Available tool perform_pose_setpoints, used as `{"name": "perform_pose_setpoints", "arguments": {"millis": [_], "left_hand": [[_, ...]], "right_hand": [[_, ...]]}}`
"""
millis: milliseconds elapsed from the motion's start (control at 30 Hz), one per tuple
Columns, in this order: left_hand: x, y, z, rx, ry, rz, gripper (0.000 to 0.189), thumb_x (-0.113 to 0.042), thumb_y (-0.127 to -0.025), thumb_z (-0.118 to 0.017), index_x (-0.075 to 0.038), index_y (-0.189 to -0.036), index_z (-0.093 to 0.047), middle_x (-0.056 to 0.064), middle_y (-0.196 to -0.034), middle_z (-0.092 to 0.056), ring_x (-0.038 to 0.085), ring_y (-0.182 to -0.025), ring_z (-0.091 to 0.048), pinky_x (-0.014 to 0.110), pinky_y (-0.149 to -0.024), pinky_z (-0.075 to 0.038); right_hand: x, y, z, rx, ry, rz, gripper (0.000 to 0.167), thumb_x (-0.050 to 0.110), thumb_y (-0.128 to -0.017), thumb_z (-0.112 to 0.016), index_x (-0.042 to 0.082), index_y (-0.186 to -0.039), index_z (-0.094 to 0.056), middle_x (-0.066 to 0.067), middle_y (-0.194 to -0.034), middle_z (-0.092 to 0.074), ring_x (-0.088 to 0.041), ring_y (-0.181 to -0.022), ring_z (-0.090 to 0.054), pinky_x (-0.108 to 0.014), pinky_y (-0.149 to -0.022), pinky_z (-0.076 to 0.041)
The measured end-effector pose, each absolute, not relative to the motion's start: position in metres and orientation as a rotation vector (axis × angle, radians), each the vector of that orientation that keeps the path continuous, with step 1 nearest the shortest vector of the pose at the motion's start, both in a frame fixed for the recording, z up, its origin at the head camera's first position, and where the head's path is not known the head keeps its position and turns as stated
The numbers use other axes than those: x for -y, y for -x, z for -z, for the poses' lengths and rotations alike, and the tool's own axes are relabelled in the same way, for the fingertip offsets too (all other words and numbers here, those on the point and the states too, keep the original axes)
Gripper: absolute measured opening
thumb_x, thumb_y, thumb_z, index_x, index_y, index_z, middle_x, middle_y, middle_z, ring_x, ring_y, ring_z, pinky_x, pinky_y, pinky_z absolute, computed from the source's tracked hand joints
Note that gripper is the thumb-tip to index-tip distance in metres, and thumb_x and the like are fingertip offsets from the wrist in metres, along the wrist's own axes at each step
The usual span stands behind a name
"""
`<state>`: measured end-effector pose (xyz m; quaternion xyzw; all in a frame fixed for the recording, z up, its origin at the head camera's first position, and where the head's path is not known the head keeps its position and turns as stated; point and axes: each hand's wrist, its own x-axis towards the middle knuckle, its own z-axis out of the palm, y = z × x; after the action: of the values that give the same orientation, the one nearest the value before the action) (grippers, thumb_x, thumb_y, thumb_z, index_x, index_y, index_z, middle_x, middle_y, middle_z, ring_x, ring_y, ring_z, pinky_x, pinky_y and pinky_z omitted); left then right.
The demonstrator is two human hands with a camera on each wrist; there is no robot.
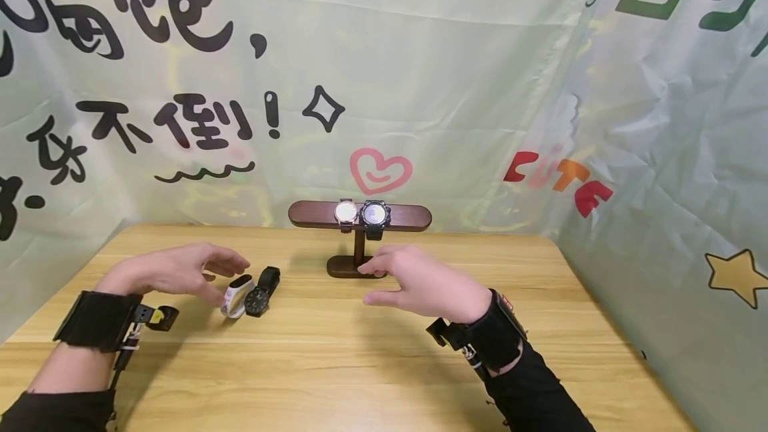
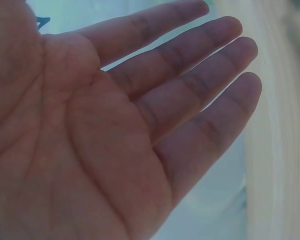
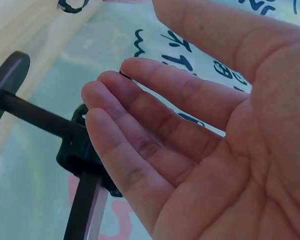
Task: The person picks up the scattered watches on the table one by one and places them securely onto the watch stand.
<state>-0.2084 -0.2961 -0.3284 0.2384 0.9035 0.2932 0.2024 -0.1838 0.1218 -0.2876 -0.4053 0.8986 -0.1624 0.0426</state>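
In the head view my left hand point(image 1: 180, 269) hovers beside a white smart band point(image 1: 234, 297), its thumb tip near the band; whether they touch I cannot tell. Right of the band lies a watch point(image 1: 258, 299) with a black dial and dark strap. The left wrist view shows the left palm point(image 2: 105, 135) bare, with extended fingers. My right hand point(image 1: 420, 283) is held before a dark wooden watch stand point(image 1: 306, 214), overlapping its base. Two watches hang on the stand's bar: a light-dialled watch point(image 1: 346, 212) and a chunky black watch point(image 1: 375, 214). The right palm point(image 3: 215, 175) holds nothing.
Everything stands on a light wooden table point(image 1: 336, 379). A pale printed cloth point(image 1: 468, 85) with lettering hangs behind the stand and along the sides. Each wrist wears a black strap point(image 1: 96, 321) with a small camera point(image 1: 161, 318).
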Motion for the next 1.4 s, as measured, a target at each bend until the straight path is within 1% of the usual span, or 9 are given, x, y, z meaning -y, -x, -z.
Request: {"name": "perform_pose_setpoints", "arguments": {"millis": [133,433,600,733,900,1133,1267,1400], "left_hand": [[0.3,0.211,0.332,-2.497,-0.672,-0.827,0.079,-0.02,-0.087,-0.084,0.011,-0.151,-0.049,0.032,-0.151,-0.058,0.053,-0.137,-0.058,0.071,-0.113,-0.048],[0.302,0.214,0.337,-2.436,-0.621,-0.9,0.077,-0.022,-0.088,-0.086,0.008,-0.15,-0.052,0.029,-0.152,-0.058,0.05,-0.141,-0.056,0.066,-0.117,-0.048],[0.304,0.214,0.339,-2.419,-0.611,-0.909,0.074,-0.022,-0.088,-0.085,0.006,-0.149,-0.055,0.029,-0.152,-0.059,0.049,-0.141,-0.056,0.066,-0.117,-0.049],[0.305,0.216,0.34,-2.412,-0.618,-0.899,0.072,-0.024,-0.09,-0.084,0.004,-0.149,-0.056,0.027,-0.151,-0.06,0.049,-0.141,-0.057,0.065,-0.115,-0.05],[0.305,0.217,0.342,-2.415,-0.599,-0.893,0.069,-0.025,-0.09,-0.084,0.002,-0.149,-0.058,0.024,-0.149,-0.063,0.046,-0.138,-0.059,0.066,-0.115,-0.05],[0.305,0.216,0.344,-2.428,-0.58,-0.898,0.068,-0.025,-0.09,-0.084,0.002,-0.147,-0.059,0.023,-0.148,-0.064,0.044,-0.136,-0.061,0.065,-0.114,-0.051],[0.305,0.217,0.345,-2.425,-0.588,-0.908,0.069,-0.026,-0.09,-0.084,0.002,-0.148,-0.059,0.024,-0.149,-0.063,0.044,-0.136,-0.061,0.065,-0.114,-0.051],[0.305,0.219,0.347,-2.412,-0.604,-0.919,0.071,-0.026,-0.09,-0.084,0.002,-0.15,-0.057,0.023,-0.149,-0.063,0.042,-0.135,-0.062,0.064,-0.114,-0.052]], "right_hand": [[-0.117,0.182,0.291,-2.735,1.264,0.491,0.044,0.03,-0.1,-0.079,0.006,-0.136,-0.073,-0.009,-0.13,-0.074,-0.02,-0.115,-0.07,-0.033,-0.098,-0.061],[-0.11,0.181,0.299,-2.719,1.283,0.46,0.043,0.032,-0.1,-0.078,0.007,-0.135,-0.074,-0.007,-0.132,-0.075,-0.021,-0.121,-0.071,-0.035,-0.104,-0.06],[-0.108,0.181,0.302,-2.705,1.289,0.454,0.042,0.03,-0.099,-0.08,0.006,-0.133,-0.075,-0.007,-0.127,-0.076,-0.02,-0.116,-0.074,-0.032,-0.101,-0.061],[-0.107,0.181,0.304,-2.702,1.281,0.444,0.042,0.03,-0.099,-0.08,0.007,-0.133,-0.075,-0.006,-0.127,-0.076,-0.019,-0.112,-0.074,-0.033,-0.101,-0.061],[-0.107,0.182,0.306,-2.695,1.285,0.442,0.041,0.031,-0.099,-0.079,0.008,-0.133,-0.075,-0.004,-0.127,-0.076,-0.018,-0.111,-0.072,-0.034,-0.102,-0.059],[-0.105,0.184,0.308,-2.685,1.287,0.446,0.041,0.029,-0.099,-0.08,0.007,-0.133,-0.075,-0.006,-0.125,-0.076,-0.018,-0.11,-0.071,-0.028,-0.097,-0.061],[-0.105,0.186,0.311,-2.674,1.267,0.453,0.041,0.028,-0.099,-0.08,0.007,-0.134,-0.074,-0.005,-0.126,-0.076,-0.017,-0.11,-0.071,-0.028,-0.097,-0.06],[-0.104,0.187,0.313,-2.664,1.26,0.461,0.042,0.028,-0.099,-0.08,0.007,-0.135,-0.074,-0.006,-0.126,-0.075,-0.021,-0.111,-0.07,-0.03,-0.098,-0.059]]}}
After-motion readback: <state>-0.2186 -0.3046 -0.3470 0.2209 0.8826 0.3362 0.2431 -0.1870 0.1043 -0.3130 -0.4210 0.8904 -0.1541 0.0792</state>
